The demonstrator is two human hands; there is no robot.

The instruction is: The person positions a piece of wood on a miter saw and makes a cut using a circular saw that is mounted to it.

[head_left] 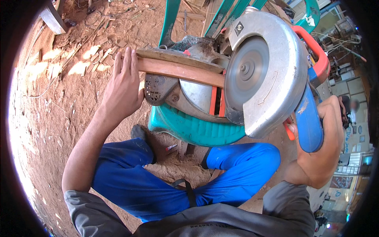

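A mitre saw with a silver blade guard and a grey round blade stands on a green plastic stool. My right hand is closed around the saw's blue handle, a finger on the orange trigger. A reddish wooden strip lies across the saw's base against its fence, its right end at the blade. My left hand lies flat on the strip's left end and presses it down.
Sawdust-covered dirt ground with wood scraps spreads to the left. Green chair legs rise behind the saw. My legs in blue trousers straddle the stool. A cluttered workshop area lies at the right.
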